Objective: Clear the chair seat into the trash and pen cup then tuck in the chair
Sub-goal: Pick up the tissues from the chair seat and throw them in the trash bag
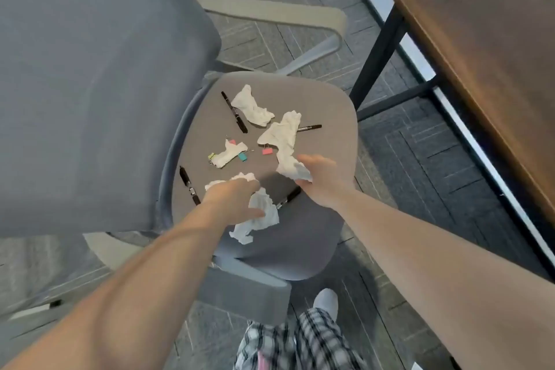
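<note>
No trash bin and no pen cup can be seen here, so the only thing that holds anything is the grey chair seat, and it is full of small clutter. Five crumpled white tissues lie on it: one at the far side, a long one at the right, a small one in the middle, and two at the near side. Four black markers are there too: one far beside the far tissue, one at the right partly under the long tissue, one at the left edge, and one near between the two hands. Small binder clips lie around the middle tissue, among them a pink clip and a teal clip (a yellow-green one sits at its left end).

The left hand is curled down over the near tissue; its fingers touch the paper, but I cannot tell if they are closed on it. The right hand pinches the near end of the long tissue between thumb and fingers.

A brown wooden table stands at the right, well apart from the chair
</note>
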